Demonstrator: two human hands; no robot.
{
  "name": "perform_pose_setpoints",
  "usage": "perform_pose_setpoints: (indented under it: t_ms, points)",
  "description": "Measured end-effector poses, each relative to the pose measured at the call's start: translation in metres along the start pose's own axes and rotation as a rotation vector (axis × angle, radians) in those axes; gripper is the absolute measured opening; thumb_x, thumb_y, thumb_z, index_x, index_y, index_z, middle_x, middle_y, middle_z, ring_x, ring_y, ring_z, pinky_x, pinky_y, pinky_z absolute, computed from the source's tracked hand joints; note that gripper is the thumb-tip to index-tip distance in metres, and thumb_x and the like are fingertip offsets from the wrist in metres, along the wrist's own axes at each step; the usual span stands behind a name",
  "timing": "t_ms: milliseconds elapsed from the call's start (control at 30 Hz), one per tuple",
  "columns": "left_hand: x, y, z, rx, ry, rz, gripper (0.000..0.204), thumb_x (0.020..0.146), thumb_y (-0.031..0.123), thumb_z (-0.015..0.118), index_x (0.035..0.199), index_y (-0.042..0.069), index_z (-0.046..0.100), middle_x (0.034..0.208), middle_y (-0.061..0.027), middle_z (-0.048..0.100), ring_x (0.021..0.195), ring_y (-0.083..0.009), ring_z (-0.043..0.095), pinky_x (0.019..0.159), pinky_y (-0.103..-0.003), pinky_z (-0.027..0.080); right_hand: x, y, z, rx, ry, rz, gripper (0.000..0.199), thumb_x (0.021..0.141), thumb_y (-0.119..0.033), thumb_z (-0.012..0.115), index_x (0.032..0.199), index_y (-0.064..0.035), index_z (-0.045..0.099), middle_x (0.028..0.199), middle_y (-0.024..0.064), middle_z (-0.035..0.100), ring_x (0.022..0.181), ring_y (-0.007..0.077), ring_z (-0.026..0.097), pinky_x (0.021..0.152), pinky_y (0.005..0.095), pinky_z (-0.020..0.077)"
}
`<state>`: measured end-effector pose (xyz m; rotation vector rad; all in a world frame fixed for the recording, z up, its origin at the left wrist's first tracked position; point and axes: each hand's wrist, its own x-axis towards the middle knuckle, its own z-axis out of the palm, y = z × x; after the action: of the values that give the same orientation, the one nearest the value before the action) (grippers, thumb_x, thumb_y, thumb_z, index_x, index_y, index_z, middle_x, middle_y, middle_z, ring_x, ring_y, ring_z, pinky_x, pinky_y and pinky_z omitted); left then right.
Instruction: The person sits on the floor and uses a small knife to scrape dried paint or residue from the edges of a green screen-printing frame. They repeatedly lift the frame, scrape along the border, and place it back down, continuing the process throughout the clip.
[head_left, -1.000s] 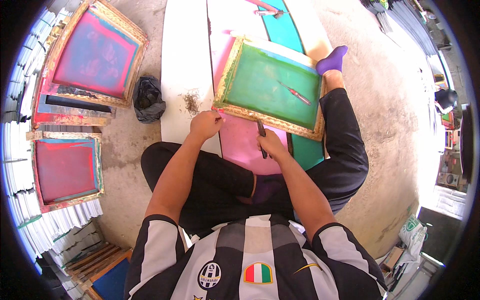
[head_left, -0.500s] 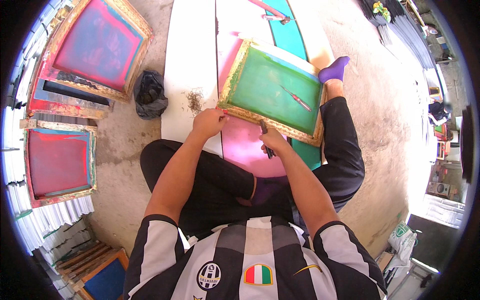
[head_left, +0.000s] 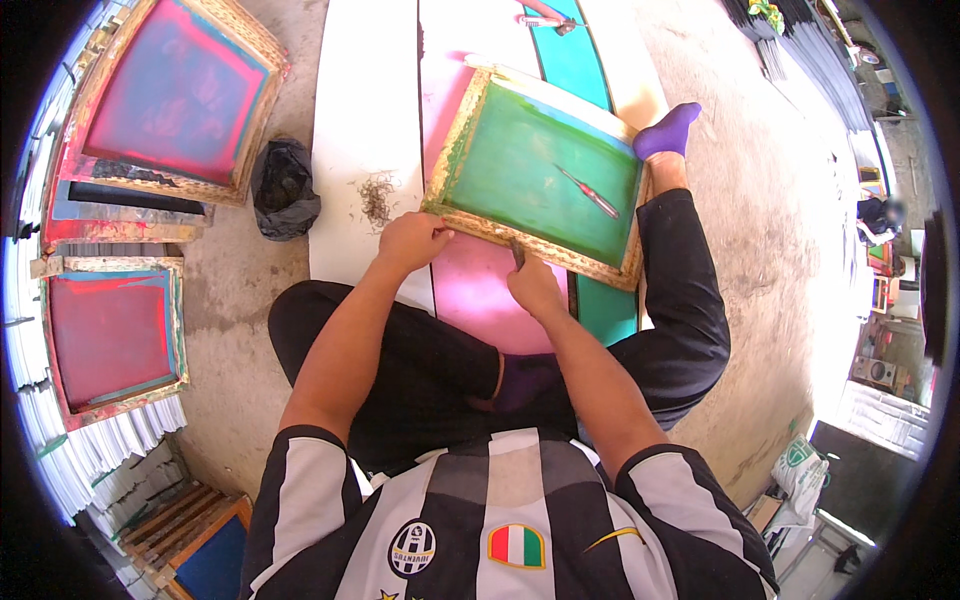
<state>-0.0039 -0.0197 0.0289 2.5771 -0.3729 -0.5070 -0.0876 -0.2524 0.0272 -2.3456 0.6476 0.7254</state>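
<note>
Head view, looking straight down at my lap: my left hand is curled over the near left corner of the green-meshed wooden screen-printing frame, fingers closed on its rough edge. My right hand is closed around a small dark-handled tool, its tip set against the frame's near wooden rail. The frame lies tilted on the long white board with pink and teal bands, the surface in front of my crossed legs, and reaches out to my purple-socked foot.

A thin red-handled tool lies loose on the green mesh. Just left of the frame, a small heap of dark fibrous scraps sits on the board; I judge the work along the rail is partly done, with the mesh still on the frame. Further left on the concrete floor is a crumpled black plastic bag, then two red-meshed wooden frames, well apart from my hands.
</note>
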Motion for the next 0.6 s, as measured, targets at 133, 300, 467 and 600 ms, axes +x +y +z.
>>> perform_pose_setpoints:
  t_ms: [133, 300, 467, 600]
  points:
    - [0.001, -0.002, 0.004, 0.028, -0.004, 0.013, 0.03, 0.089, 0.039, 0.066, 0.093, 0.011, 0.075, 0.091, -0.0137, 0.073, 0.088, -0.0355, 0.07, 0.075, -0.048, 0.056, -0.002, 0.006, 0.013, -0.018, 0.1, -0.042, 0.038, 0.089, -0.02, 0.054, 0.123, -0.0059, 0.061, 0.108, 0.0314, 0.069, 0.105, 0.0496, 0.066, 0.094, 0.0571, 0.0512]
    - [-0.009, -0.002, 0.006, -0.047, 0.028, 0.134, 0.025, 0.087, 0.033, 0.069, 0.097, 0.011, 0.075, 0.093, -0.0131, 0.073, 0.088, -0.0347, 0.07, 0.076, -0.046, 0.056, -0.007, 0.02, 0.018, 0.041, 0.114, -0.152, 0.029, 0.089, -0.023, 0.057, 0.111, -0.0051, 0.064, 0.098, 0.0284, 0.071, 0.096, 0.048, 0.068, 0.086, 0.057, 0.0533]
    - [-0.019, 0.008, 0.023, -0.088, 0.164, 0.507, 0.02, 0.087, 0.026, 0.07, 0.1, 0.012, 0.075, 0.097, -0.0091, 0.074, 0.089, -0.0323, 0.07, 0.076, -0.046, 0.056, -0.026, 0.016, 0.034, 0.116, 0.016, -0.305, 0.028, 0.088, -0.023, 0.061, 0.107, -0.0048, 0.066, 0.098, 0.0278, 0.071, 0.095, 0.0465, 0.069, 0.085, 0.0561, 0.0531]
    - [-0.021, 0.01, 0.028, 0.028, 0.093, 0.545, 0.017, 0.088, 0.025, 0.068, 0.097, 0.013, 0.075, 0.097, -0.0073, 0.073, 0.087, -0.0308, 0.07, 0.074, -0.045, 0.056, -0.03, 0.012, 0.045, 0.138, -0.03, -0.41, 0.027, 0.088, -0.022, 0.062, 0.108, -0.0042, 0.066, 0.098, 0.0277, 0.071, 0.093, 0.0451, 0.069, 0.083, 0.0539, 0.0543]
